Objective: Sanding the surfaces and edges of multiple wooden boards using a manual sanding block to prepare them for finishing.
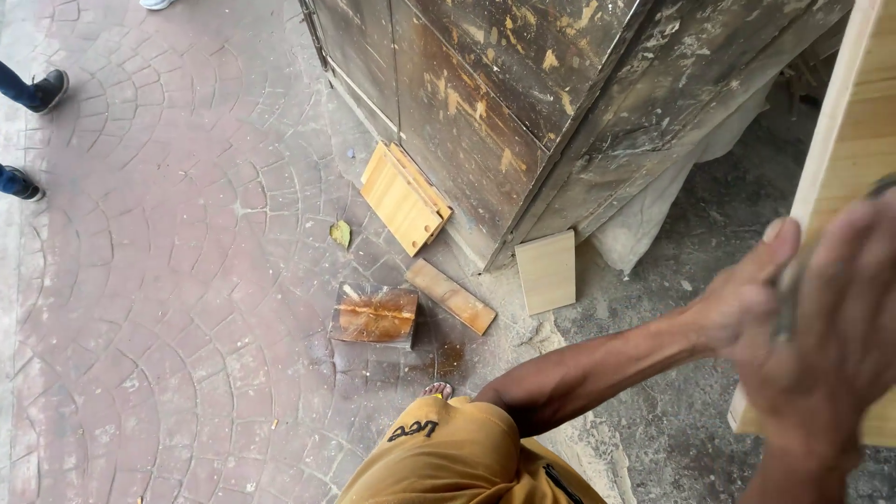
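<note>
A pale wooden board [854,121] stands on edge at the far right. My left arm reaches across from my knee, and my left hand [742,303] grips the board's near edge with the thumb raised. My right hand [840,345] is close to the camera and blurred. It lies over the board's face, and a dark strip shows beside it. I cannot tell what it holds.
An old dark wooden cabinet [523,103] stands ahead. At its foot lie stacked small planks [403,198], a pale square offcut [546,271], a wood strip [451,296] and a shiny brown block [375,315]. Another person's shoes [42,91] stand on the patterned paving at the left.
</note>
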